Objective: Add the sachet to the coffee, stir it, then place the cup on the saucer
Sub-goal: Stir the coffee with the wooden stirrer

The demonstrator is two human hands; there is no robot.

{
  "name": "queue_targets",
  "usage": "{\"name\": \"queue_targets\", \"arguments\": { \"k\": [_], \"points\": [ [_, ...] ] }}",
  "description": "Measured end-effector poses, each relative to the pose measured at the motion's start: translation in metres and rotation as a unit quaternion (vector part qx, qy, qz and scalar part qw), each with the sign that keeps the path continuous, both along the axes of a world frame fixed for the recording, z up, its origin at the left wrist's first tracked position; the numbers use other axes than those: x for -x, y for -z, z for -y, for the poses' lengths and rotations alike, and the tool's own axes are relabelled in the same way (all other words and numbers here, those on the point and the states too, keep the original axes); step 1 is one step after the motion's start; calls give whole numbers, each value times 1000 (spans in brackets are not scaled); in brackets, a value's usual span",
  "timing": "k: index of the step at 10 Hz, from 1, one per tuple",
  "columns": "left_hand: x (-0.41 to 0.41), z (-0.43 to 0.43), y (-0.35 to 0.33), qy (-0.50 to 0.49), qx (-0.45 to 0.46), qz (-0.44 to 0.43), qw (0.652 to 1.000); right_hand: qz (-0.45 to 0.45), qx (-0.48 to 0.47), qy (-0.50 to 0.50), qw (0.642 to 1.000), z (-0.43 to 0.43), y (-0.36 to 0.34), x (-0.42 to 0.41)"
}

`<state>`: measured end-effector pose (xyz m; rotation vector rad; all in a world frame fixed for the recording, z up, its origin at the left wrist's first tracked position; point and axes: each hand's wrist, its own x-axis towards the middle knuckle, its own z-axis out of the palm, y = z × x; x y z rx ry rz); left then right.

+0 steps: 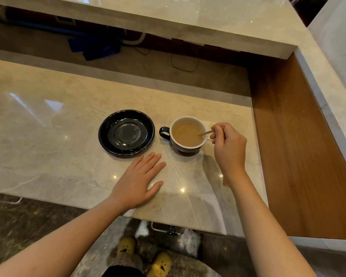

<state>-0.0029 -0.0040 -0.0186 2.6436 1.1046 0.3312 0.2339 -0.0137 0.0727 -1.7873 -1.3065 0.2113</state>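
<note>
Pinching one wooden stirrer [206,133], our right hand [229,145] dips it into one milky-brown cup [188,134]; left hand [138,180] lies flat, fingers spread, beside one black saucer [126,133].

Bare forearms, no sleeves; yellow clogs [148,256] with small dark face marks; patterned socks.

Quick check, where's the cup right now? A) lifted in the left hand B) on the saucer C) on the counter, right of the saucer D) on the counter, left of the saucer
C: the cup stands on the counter to the right of the empty black saucer, apart from it, while the right hand holds a wooden stirrer in the coffee.
</note>
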Motion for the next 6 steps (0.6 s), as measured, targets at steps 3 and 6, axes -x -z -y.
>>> {"name": "queue_targets", "arguments": {
  "k": [3,6],
  "points": [
    [0,0,0,1,1,4,1000,30,-48,6,998,10,-35,-10],
    [0,0,1,-1,0,3,1000,54,-37,-10,998,11,-31,-15]
  ]
}}
